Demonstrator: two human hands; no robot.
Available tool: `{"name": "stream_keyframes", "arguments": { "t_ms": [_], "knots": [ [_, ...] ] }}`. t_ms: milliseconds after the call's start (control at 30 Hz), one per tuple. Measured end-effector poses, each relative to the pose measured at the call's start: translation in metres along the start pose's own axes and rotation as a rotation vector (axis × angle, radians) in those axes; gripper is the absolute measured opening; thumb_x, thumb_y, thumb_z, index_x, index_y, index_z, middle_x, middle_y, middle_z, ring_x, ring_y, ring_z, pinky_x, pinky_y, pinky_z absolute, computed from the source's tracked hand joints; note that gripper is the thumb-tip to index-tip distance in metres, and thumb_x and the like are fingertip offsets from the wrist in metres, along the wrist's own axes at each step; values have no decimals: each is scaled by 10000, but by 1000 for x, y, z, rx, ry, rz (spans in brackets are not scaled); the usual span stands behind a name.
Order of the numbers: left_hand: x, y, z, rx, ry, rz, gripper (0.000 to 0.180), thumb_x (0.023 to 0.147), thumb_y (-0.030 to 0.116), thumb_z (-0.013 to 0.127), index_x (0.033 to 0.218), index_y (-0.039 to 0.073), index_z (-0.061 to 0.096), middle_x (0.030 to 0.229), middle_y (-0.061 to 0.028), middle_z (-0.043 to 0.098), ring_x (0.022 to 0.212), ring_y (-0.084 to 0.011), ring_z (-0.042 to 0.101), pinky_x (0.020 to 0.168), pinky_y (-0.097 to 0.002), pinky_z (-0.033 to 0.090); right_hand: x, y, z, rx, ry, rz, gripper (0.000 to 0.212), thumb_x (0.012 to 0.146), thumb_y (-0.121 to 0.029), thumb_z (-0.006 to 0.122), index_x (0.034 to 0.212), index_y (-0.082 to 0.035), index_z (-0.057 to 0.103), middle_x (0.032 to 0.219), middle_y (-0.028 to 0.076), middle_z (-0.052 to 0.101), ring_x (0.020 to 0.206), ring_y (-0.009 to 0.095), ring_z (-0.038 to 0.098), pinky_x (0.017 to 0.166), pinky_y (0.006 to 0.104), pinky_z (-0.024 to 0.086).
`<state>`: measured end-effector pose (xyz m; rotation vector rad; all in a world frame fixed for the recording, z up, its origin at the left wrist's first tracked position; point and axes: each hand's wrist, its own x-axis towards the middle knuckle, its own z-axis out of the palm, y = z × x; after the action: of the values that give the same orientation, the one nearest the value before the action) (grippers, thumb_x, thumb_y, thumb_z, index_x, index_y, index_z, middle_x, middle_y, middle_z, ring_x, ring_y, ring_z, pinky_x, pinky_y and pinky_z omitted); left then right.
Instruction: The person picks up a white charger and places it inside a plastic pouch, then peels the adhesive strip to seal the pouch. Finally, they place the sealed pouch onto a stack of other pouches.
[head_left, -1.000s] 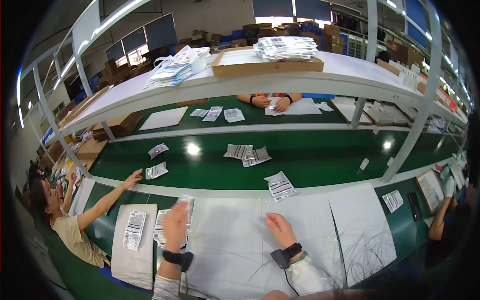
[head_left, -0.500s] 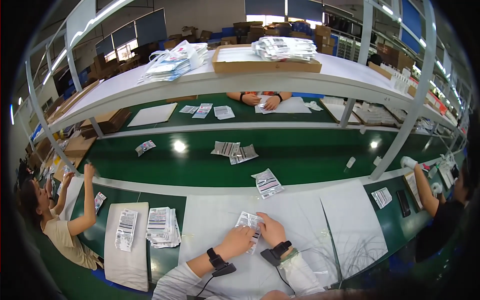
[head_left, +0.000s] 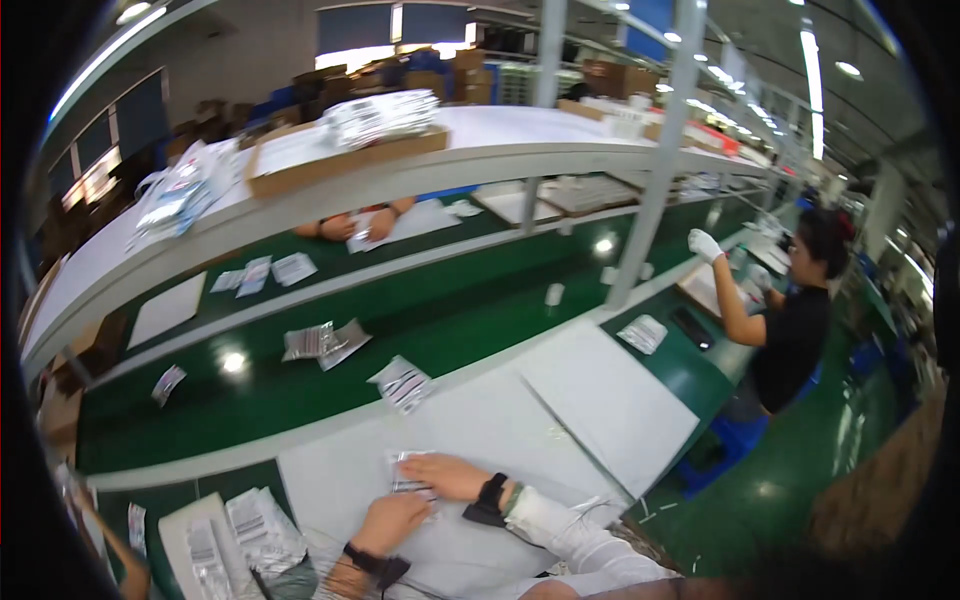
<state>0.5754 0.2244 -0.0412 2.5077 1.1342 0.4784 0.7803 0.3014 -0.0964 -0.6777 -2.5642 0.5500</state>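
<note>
A small clear-and-silver printed packet lies on the white board in front of me, partly covered by both my hands. My left hand has its fingers bent onto the packet's lower part. Across its upper part, my right hand holds it with fingers close together. Blur softens the fingertips, and both thumbs are mostly hidden. Each wrist wears a black strap with a small module. Beyond my hands, a similar packet rests at the edge of the green belt.
A stack of packets and a single packet lie to my left. Overlapping packets sit on the green belt. A metal post supports the shelf above. At right, a co-worker sits near a black phone-like object.
The view has swung right and tilted, bringing more of the right-hand co-worker and the aisle into the picture. Both my hands remain on the packet.
</note>
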Motion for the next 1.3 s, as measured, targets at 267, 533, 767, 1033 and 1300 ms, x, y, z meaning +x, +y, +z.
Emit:
{"name": "stream_keyframes", "arguments": {
  "t_ms": [267,533,767,1033,1300],
  "knots": [
    [-54,0,21,386,250,410,173,821,110,693,990,120,728,961,-85,708,899,-276,685,779,-350,552,0,-15,-13,-1,-116,19,1010,735,-569,698,1503,-11,355,1583,146,333,1494,296,244,1214,418,199],
    [-45,-53,45,-386,265,28,214,778,74,691,989,85,718,1079,-98,678,960,-326,664,844,-380,544,-9,1,-2,-69,-83,-39,1273,563,-585,816,1559,-47,232,1635,100,229,1506,283,209,1212,419,197],
    [-13,-108,46,239,109,-100,419,745,153,729,1158,126,662,1140,-139,638,1040,-321,617,875,-451,523,5,-3,5,-22,-112,-19,1331,512,-641,819,1546,-27,251,1628,122,237,1507,292,205,1217,416,176],
    [-4,-65,9,44,132,88,347,718,238,710,1058,173,687,1051,-55,662,935,-296,657,823,-450,503,-3,-1,3,-68,-146,19,1317,509,-602,837,1546,-35,255,1629,119,239,1508,281,205,1218,406,175],
    [-6,-92,60,611,349,38,194,771,259,653,956,211,683,991,5,664,790,-236,667,738,-449,462,-1,-6,-7,-42,-163,44,1336,487,-609,843,1550,-52,255,1631,102,240,1508,271,208,1217,409,173]
  ]
}}
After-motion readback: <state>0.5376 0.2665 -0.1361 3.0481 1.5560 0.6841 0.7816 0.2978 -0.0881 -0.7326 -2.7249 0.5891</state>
